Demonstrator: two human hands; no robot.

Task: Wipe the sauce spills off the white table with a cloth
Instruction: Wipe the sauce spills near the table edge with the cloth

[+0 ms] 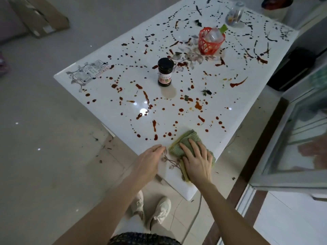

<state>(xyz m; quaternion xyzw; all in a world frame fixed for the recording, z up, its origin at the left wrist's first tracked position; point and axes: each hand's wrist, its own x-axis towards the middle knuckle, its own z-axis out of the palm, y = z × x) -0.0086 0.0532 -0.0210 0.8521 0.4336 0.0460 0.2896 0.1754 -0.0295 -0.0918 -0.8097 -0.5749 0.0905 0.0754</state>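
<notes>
dark jar (165, 72), red basket (211, 42), glass (235, 14), cardboard box (44, 16), white shoes (160, 212)

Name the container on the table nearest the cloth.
The black-lidded jar, mid-table; the red basket and the clear glass stand farther from the green cloth.

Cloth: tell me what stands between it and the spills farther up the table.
Nothing blocks the nearest sauce spills just beyond the cloth under the right hand. Farther up the table, a dark jar and a red basket stand among them.
</notes>
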